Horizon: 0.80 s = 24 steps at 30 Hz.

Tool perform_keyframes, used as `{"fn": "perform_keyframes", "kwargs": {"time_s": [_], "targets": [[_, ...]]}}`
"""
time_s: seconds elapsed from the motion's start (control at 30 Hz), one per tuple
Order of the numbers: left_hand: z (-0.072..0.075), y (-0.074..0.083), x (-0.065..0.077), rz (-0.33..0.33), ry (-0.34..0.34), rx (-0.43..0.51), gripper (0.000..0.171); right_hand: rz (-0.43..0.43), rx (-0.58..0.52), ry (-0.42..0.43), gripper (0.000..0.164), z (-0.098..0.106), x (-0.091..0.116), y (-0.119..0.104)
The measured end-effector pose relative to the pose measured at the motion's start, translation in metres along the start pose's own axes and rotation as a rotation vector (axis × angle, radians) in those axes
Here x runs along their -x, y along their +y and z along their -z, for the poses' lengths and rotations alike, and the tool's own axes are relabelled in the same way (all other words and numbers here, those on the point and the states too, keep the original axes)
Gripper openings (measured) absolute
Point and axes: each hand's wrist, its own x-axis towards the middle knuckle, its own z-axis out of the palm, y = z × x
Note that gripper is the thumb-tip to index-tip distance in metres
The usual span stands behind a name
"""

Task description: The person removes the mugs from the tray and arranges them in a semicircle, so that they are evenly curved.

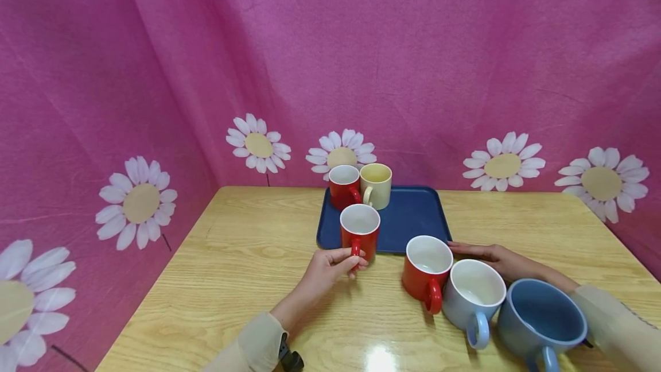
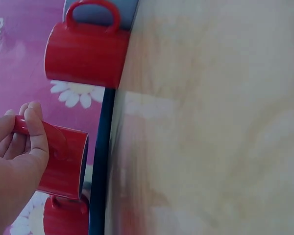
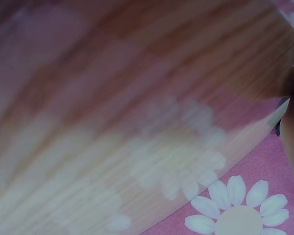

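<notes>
left hand (image 1: 330, 267) pinches a red mug (image 1: 366, 239); pink cloth (image 2: 17, 68) reads "ing".
</notes>
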Motion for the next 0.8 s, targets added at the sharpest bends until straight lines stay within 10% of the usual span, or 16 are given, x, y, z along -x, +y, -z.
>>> {"fn": "perform_keyframes", "kwargs": {"time_s": [0.8], "targets": [[-0.033, -0.002, 0.020, 0.033, -0.051, 0.124, 0.028, -0.078, -0.069, -0.021, 0.049, 0.000, 0.000, -0.001]]}}
